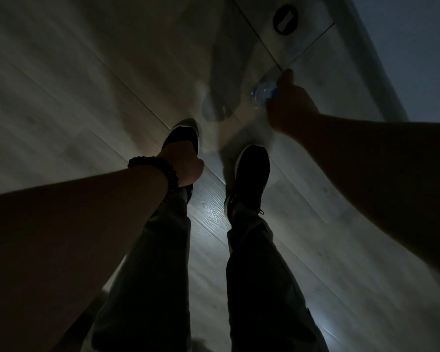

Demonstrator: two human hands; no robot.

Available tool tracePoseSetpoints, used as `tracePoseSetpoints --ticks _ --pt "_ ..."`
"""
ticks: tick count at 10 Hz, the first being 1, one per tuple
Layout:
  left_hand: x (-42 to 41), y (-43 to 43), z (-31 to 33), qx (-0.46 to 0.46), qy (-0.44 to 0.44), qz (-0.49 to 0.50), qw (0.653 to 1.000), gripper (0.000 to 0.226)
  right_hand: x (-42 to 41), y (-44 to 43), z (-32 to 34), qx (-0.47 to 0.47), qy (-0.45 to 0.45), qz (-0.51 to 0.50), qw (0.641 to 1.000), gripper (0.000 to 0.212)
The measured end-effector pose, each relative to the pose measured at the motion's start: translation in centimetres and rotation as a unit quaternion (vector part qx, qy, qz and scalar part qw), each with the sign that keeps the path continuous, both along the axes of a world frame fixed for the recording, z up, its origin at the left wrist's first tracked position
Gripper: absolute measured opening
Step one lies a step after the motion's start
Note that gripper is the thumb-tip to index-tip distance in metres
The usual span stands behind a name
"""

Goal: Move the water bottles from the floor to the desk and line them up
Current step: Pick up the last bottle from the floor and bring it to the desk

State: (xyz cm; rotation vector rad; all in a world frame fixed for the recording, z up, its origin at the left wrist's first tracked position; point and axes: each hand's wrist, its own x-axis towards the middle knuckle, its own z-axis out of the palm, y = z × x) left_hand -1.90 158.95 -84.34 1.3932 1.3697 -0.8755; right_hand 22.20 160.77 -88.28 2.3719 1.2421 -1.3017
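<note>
Up ahead of my right shoe (252, 174), the fingers of my right hand (290, 107) are clamped round a water bottle (263, 92) low by the floor (87, 85); I'd hold firm and lift it level. My left hand (186, 166) is curled, on what I cannot tell. To the right the wall (417, 47) crowds close, while open floor lies left.

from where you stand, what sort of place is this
Likely a dim indoor room, home or office: wood-look plank floor, a round floor cover, a wall. The right hand grips a water bottle.
</note>
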Motion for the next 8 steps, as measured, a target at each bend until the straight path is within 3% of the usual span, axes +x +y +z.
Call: tracePoseSetpoints --ticks 2,3,4,5,8 --pt "0.8 0.0 1.1 -0.031 0.009 -0.019 0.999 0.045 0.7 -0.3 2.3 -0.014 -0.013 0.039 0.999 0.073" --pt "1.2 0.7 4.2 0.004 0.003 -0.007 1.000 0.036 0.7 -0.8 5.8 -0.007 -0.013 0.030 0.999 0.069" --pt "1.8 1.5 9.0 -0.010 0.001 0.016 1.000 0.046 0.5 -1.3 11.0 0.005 -0.012 0.015 1.000 0.051" --pt "2.0 2.7 15.2 0.009 -0.021 0.046 0.999 0.041 0.2 -1.5 17.8 0.026 -0.017 -0.005 1.000 0.039" --pt "1.5 7.5 35.2 0.067 -0.080 -0.024 0.994 0.028 -2.1 -0.5 42.3 0.132 -0.012 -0.028 0.991 0.035"
